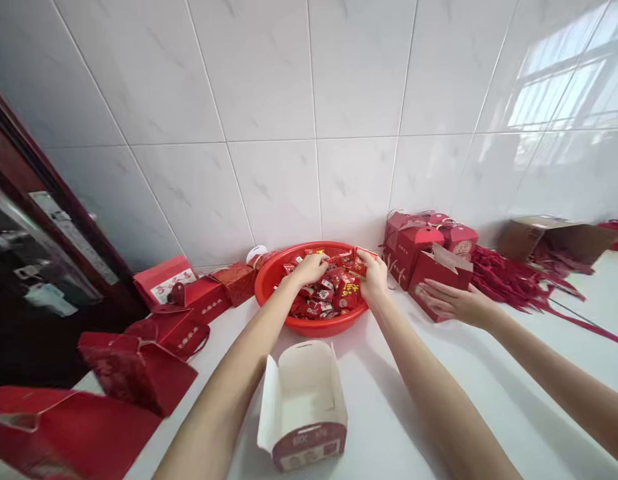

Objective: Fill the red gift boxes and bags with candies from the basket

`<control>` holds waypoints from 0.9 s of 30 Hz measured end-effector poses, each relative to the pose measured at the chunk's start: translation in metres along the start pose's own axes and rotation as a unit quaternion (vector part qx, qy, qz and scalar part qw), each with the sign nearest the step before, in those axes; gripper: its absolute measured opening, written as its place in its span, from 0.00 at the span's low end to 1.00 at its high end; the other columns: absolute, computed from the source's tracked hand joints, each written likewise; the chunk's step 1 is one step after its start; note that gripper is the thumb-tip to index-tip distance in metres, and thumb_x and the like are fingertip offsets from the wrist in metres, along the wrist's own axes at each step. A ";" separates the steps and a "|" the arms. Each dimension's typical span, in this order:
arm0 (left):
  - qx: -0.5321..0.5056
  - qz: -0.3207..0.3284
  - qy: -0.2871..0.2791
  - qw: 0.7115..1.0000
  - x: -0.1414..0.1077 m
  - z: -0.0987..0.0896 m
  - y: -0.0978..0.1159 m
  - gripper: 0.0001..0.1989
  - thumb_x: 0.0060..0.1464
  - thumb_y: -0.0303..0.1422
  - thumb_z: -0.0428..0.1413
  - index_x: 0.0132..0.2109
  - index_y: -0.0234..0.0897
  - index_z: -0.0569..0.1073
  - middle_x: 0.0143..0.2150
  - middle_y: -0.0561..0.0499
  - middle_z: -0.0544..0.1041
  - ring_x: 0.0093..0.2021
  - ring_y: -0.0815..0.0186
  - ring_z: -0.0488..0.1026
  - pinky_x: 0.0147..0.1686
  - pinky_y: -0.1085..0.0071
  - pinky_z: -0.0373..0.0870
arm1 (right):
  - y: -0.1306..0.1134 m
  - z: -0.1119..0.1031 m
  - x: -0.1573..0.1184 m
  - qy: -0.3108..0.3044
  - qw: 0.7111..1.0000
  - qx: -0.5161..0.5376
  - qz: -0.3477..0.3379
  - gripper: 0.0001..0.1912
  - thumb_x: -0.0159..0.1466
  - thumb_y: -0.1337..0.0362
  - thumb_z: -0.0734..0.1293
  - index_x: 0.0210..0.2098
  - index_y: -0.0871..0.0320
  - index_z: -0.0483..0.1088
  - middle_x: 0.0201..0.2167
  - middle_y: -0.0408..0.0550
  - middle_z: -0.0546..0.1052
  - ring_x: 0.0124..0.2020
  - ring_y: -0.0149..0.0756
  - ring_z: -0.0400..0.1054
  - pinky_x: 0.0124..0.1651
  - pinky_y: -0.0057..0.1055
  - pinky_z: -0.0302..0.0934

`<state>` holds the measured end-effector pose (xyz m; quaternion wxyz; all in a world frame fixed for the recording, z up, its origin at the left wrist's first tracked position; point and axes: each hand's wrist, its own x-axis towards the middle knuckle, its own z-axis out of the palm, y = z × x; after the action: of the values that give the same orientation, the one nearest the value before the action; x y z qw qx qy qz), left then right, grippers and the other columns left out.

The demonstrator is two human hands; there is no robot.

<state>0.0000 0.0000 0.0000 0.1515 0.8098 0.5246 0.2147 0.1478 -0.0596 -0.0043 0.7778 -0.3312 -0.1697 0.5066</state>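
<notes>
A round red plastic basket (316, 327) by the wall holds many small wrapped sweets (321, 300) in red packaging. My left hand (311, 269) reaches into its far left part, fingers closed together among the sweets; what they grip cannot be made out. Over the basket's right side, my right hand (375, 277) is closed on a small red and gold packet (359, 262). Between my forearms stands an open gift box (307, 393), white inside with a dark red printed end, its top raised and nothing visible inside.
Another person's hand (451, 300) touches a red box (439, 277) at right. Behind it stand several closed red gift boxes (419, 237). Dark red ribbons (503, 277) lie beside a tipped cardboard carton (526, 235). More red boxes (199, 300) line the left side. A tiled wall (269, 193) bounds the back.
</notes>
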 end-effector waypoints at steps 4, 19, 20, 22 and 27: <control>-0.108 -0.003 0.095 0.990 -0.019 -0.005 -0.005 0.17 0.59 0.29 0.46 0.46 0.35 0.79 0.51 0.45 0.81 0.54 0.57 0.75 0.57 0.62 0.67 | -0.002 0.001 -0.005 -0.050 0.998 -0.041 0.017 0.08 0.41 0.67 0.72 0.22 0.57 0.70 0.19 0.38 0.75 0.24 0.33 0.70 0.28 0.29 0.65; -0.256 -0.008 0.206 0.944 -0.067 0.000 -0.015 0.17 0.61 0.32 0.47 0.47 0.37 0.79 0.50 0.47 0.81 0.56 0.59 0.74 0.60 0.63 0.66 | -0.006 -0.004 -0.012 -0.188 0.970 -0.143 0.064 0.11 0.39 0.63 0.76 0.23 0.57 0.74 0.23 0.42 0.79 0.27 0.36 0.72 0.32 0.31 0.66; -0.260 -0.003 0.206 0.943 -0.068 0.000 -0.014 0.16 0.61 0.33 0.47 0.47 0.37 0.79 0.51 0.47 0.81 0.56 0.59 0.74 0.59 0.63 0.66 | -0.006 -0.004 -0.012 -0.192 0.969 -0.143 0.065 0.12 0.39 0.63 0.76 0.24 0.57 0.74 0.23 0.42 0.78 0.27 0.36 0.72 0.31 0.31 0.66; -0.266 0.003 0.204 0.942 -0.070 0.001 -0.014 0.16 0.60 0.34 0.49 0.47 0.37 0.79 0.50 0.46 0.81 0.54 0.59 0.75 0.57 0.64 0.67 | -0.006 -0.004 -0.012 -0.201 0.967 -0.145 0.067 0.13 0.39 0.62 0.76 0.24 0.57 0.75 0.23 0.42 0.78 0.26 0.36 0.71 0.31 0.31 0.65; -0.261 0.008 0.209 0.942 -0.073 -0.001 -0.010 0.15 0.60 0.36 0.51 0.46 0.36 0.79 0.47 0.45 0.82 0.46 0.59 0.77 0.50 0.64 0.71 | -0.007 -0.005 -0.012 -0.218 0.958 -0.164 0.082 0.15 0.38 0.61 0.78 0.25 0.57 0.75 0.24 0.43 0.79 0.27 0.36 0.72 0.31 0.31 0.65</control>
<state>-0.0346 -0.0627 -0.0178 0.2426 0.6828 0.4636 0.5099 0.1503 -0.0739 -0.0027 0.6125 -0.3485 -0.3886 0.5936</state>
